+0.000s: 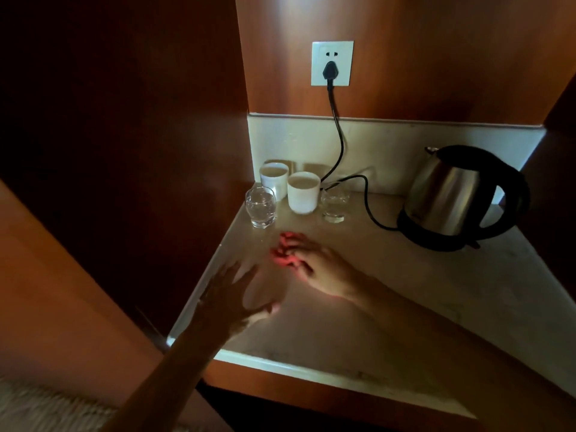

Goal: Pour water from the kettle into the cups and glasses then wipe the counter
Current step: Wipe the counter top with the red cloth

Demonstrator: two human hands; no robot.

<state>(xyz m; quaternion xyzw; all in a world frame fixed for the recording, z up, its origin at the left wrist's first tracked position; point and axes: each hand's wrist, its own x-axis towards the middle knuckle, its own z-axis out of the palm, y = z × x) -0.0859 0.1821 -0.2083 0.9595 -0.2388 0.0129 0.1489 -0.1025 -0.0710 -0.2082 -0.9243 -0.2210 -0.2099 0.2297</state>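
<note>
Pale stone counter (358, 307) set in a niche of reddish-brown wood panels (124, 120), dim light. Stainless-steel electric kettle with black handle and lid (448, 194) sits upright on its black base at the right rear of the counter, spout toward the left. Black power cord (338, 141) runs from the base up to a plug in the white wall socket (332, 63).

Left rear corner: two white cylindrical cups (304, 191), one nearer the wall, one just beside and in front of it, both holding liquid. Rounded clear glass tumbler (261, 207) stands at the counter's left edge, in front of the rear cup. Smaller clear glass (334, 204) stands just right of the front cup. Both glasses appear to hold water; levels hard to read.

Right hand (314, 263) rests on the counter in front of the cups, fingers curled over a small red cloth (285, 249) and pressing it to the surface; image blurred there. Left hand (232, 294) is spread with fingers straight, holding nothing, over the counter's left edge.
</note>
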